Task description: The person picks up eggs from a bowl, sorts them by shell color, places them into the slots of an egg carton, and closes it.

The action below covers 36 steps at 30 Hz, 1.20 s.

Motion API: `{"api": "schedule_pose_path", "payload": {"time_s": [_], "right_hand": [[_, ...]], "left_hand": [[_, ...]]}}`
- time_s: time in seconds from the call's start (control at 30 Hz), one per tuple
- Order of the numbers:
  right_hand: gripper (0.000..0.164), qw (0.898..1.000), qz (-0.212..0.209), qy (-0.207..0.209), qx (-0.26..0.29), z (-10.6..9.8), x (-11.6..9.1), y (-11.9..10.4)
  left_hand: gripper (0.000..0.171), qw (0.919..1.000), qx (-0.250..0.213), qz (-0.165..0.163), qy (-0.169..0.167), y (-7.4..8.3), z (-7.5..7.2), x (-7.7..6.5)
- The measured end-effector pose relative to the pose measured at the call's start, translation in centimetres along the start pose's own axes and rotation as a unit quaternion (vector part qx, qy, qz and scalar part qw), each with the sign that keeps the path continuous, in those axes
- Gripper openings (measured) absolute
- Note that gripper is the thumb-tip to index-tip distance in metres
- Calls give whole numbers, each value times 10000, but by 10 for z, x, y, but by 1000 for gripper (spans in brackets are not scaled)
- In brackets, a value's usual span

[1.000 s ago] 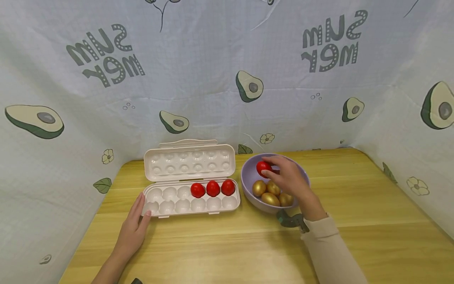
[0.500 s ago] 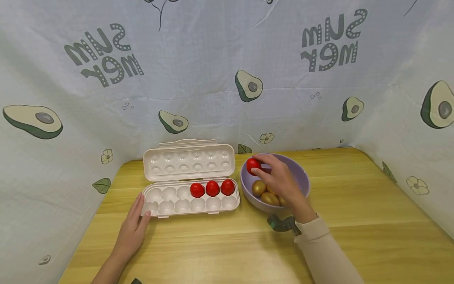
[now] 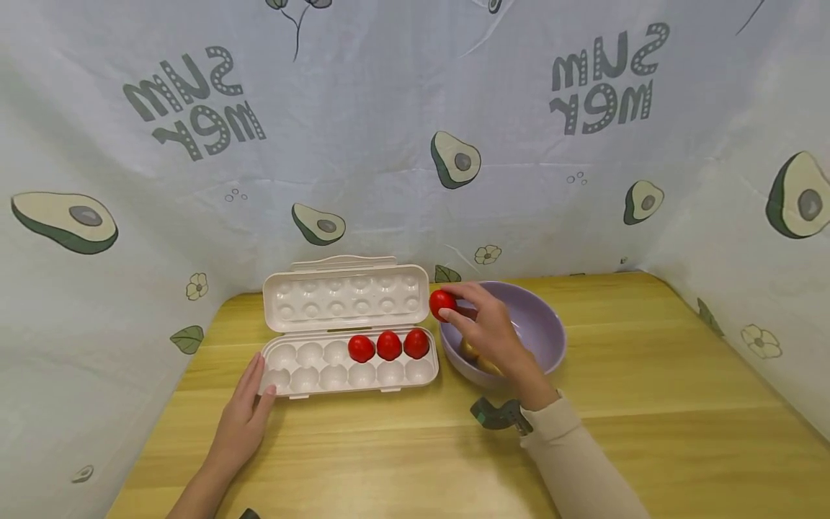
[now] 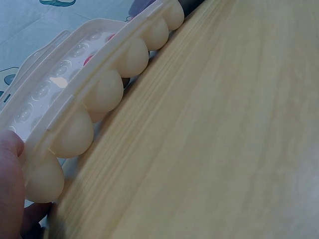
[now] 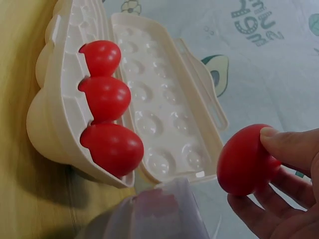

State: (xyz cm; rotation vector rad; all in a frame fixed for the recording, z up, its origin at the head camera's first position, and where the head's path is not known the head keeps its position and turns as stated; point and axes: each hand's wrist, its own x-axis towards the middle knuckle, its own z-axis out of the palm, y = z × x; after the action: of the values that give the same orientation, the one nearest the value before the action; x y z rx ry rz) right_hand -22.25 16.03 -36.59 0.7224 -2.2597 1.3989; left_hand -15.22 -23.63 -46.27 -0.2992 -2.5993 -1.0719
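In the head view a cream plastic egg carton (image 3: 333, 376) lies with its lid (image 3: 346, 297) raised at the back. Three red eggs (image 3: 389, 345) occupy the right part of its rear row. My left hand (image 3: 243, 418) holds the carton's left end, the thumb (image 4: 11, 144) over the rim in the left wrist view. Between thumb and fingertips, my right hand (image 3: 485, 324) pinches another red egg (image 5: 246, 159), held up just left of the lilac bowl (image 3: 538, 331) near the lid's right end. Gold eggs (image 3: 468, 352) in the bowl are partly hidden by this hand.
The wooden table (image 3: 402, 461) carries carton and bowl side by side near its back edge. A pale printed curtain (image 3: 389, 158) hangs behind and along both sides. A dark wrist-camera mount (image 3: 496, 416) juts out below the right wrist.
My right hand has carried the red egg leftward from over the bowl to just past its left rim. The left hand and the carton have stayed where they were.
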Motion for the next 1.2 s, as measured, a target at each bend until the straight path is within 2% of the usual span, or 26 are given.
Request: {"api": "schedule_pose_path", "payload": {"time_s": [0.07, 0.2, 0.47, 0.6, 0.7, 0.8, 0.93, 1.2], "right_hand": [[39, 9999, -32, 33, 141, 5, 0, 4], [36, 9995, 236, 39, 187, 12, 2, -3], [37, 9939, 616, -315, 856, 22, 5, -42], [39, 9887, 883, -374, 1154, 34, 6, -29], [39, 9898, 824, -248, 1137, 40, 8, -29], [37, 9917, 745, -174, 1033, 43, 10, -43], [38, 9916, 679, -173, 1087, 49, 11, -47], [39, 9867, 571, -111, 1521, 67, 15, -42]], "left_hand": [[56, 10000, -1, -4, -3, 0, 0, 0], [56, 10000, -13, -35, -39, 0, 1, 0], [57, 9999, -4, -99, -60, -1, 1, 0], [57, 10000, -1, -86, -24, 0, 1, -1], [56, 10000, 17, -75, -6, 1, 1, -1], [56, 10000, 25, -70, 1, 1, 1, -1], [56, 10000, -4, -49, 17, 1, 1, -1], [56, 10000, 21, -15, 36, 1, 0, 0]]}}
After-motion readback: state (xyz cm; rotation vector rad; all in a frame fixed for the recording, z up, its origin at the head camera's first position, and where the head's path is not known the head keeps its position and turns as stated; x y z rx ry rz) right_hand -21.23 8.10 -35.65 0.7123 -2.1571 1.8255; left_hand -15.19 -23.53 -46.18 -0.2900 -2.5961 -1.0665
